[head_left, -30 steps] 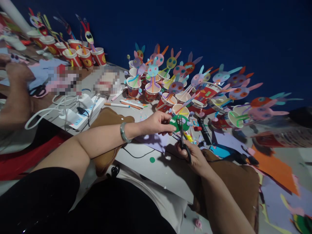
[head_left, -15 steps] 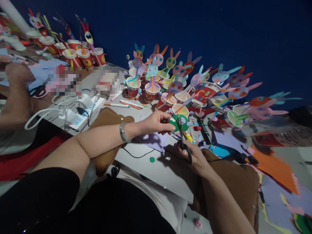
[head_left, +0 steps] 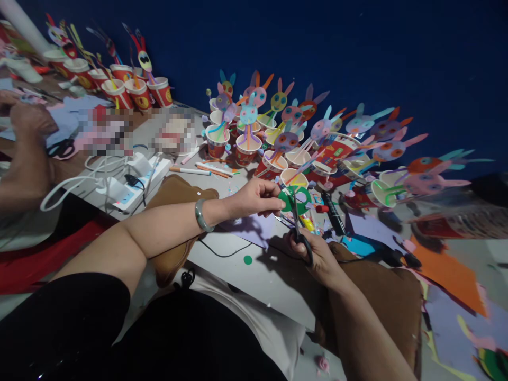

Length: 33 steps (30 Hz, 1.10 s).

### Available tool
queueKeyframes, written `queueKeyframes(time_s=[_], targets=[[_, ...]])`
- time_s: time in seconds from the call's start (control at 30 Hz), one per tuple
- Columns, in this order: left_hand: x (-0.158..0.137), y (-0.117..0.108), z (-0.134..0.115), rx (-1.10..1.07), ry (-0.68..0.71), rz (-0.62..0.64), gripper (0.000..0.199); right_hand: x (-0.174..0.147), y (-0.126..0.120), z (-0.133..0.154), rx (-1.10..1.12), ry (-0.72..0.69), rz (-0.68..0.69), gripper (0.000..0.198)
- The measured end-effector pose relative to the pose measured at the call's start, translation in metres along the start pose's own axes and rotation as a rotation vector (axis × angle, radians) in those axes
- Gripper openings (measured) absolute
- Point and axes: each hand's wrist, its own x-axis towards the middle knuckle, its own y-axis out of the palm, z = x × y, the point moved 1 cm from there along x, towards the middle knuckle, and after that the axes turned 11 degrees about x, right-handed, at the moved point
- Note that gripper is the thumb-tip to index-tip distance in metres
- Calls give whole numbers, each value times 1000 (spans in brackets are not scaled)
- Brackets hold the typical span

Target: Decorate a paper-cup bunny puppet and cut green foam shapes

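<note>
Between the fingertips of my left hand (head_left: pixel 264 197) is a piece of green paper (head_left: pixel 286 198) with a hole through its middle. My right hand (head_left: pixel 315 254) grips black-handled scissors (head_left: pixel 304 244), whose blades reach up across the green paper. A small green paper disc (head_left: pixel 248 260) lies on the pale table (head_left: pixel 234 275) below my hands. A sheet of lilac paper (head_left: pixel 254 228) rests under my left hand, partly in shadow.
Paper cups (head_left: pixel 248 149) with rabbit-faced paper figures crowd the back. A white power strip (head_left: pixel 145 182) with cables stands left, near a co-worker's hand (head_left: pixel 32 119). A black marker (head_left: pixel 333 212) and orange paper (head_left: pixel 448 275) lie right. Brown cushions (head_left: pixel 381 301) overlap the table edge.
The green paper has shifted slightly to the right and turned a little in my left hand. My right hand and the scissors stay almost in place.
</note>
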Motion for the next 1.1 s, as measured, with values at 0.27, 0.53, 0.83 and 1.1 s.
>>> queueKeyframes(time_s=[0.27, 0.53, 0.83, 1.1], targets=[[1, 0, 2, 54, -13, 30, 24, 0, -1, 0, -5, 11, 23, 66], [0, -1, 1, 82, -16, 40, 22, 0, -4, -2, 29, 27, 60, 66], [1, 0, 2, 71, -10, 23, 20, -1, -4, 2, 33, 41, 52, 66], [1, -2, 4, 50, 12, 5, 19, 0, -5, 1, 17, 20, 57, 67]])
